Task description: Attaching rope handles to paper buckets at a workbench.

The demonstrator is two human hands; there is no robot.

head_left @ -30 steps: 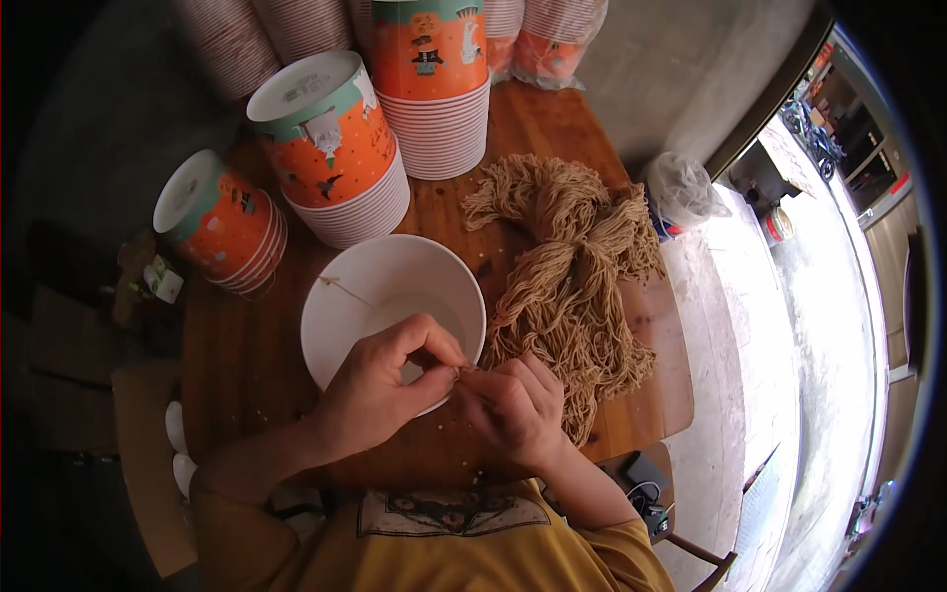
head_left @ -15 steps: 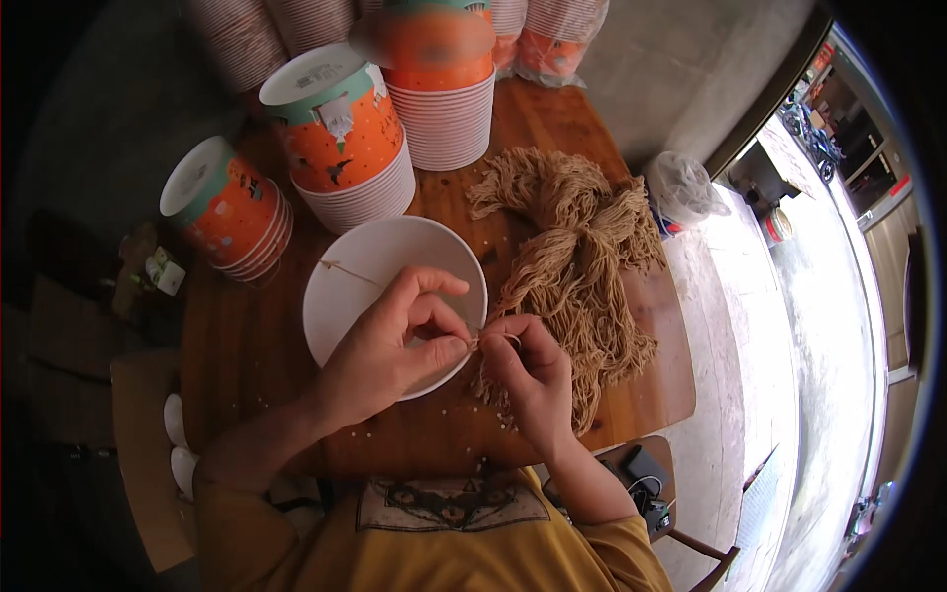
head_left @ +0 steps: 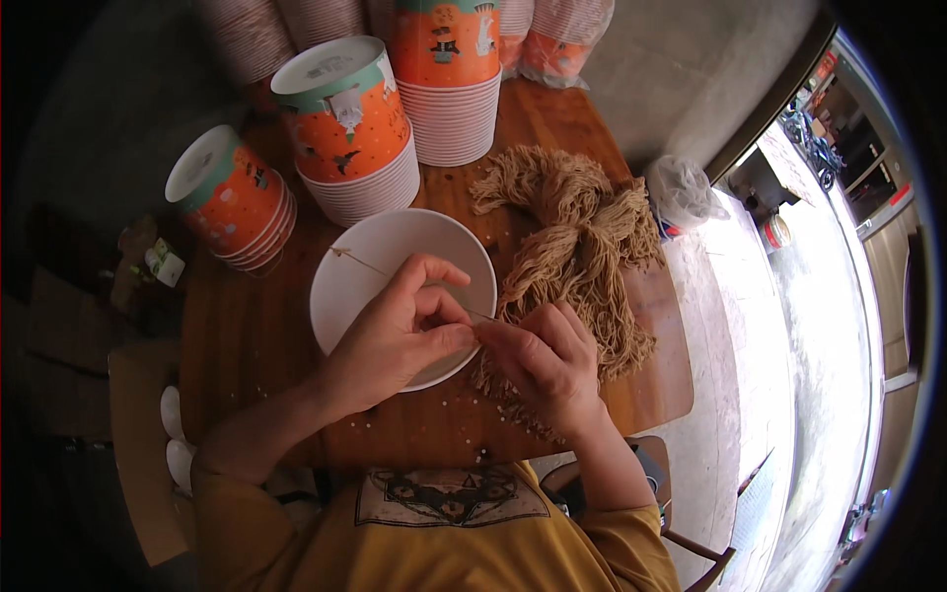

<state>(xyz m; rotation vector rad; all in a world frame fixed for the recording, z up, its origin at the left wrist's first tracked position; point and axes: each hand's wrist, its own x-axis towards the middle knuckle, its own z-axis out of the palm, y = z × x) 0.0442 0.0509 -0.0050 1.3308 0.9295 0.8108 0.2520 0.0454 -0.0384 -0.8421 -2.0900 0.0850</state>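
Over the near right rim of a white paper bowl [head_left: 340, 306], my left hand [head_left: 414, 321] and my right hand [head_left: 547, 360] meet at the fingertips. Both pinch a thin tan cord [head_left: 367, 264]; a length of it runs from behind my left hand across the bowl and ends in a small knot-like tip. My fingers hide the spot where the hands meet. Right beside my right hand lies a large bundle of tan cords [head_left: 582, 252], gathered near its middle. Small white bits [head_left: 444, 403] are scattered on the wood around the bowl.
The wooden table [head_left: 326, 434] carries upturned stacks of orange and green paper tubs, one small [head_left: 237, 197], one medium [head_left: 350, 118] and one tall [head_left: 449, 109]. More bagged stacks [head_left: 567, 44] stand against the wall. A plastic-wrapped container [head_left: 681, 192] sits beyond the right edge.
My right hand has turned, its back now more upward, and shifted slightly right. The left hand keeps its pinch. The whole view has shifted a little.
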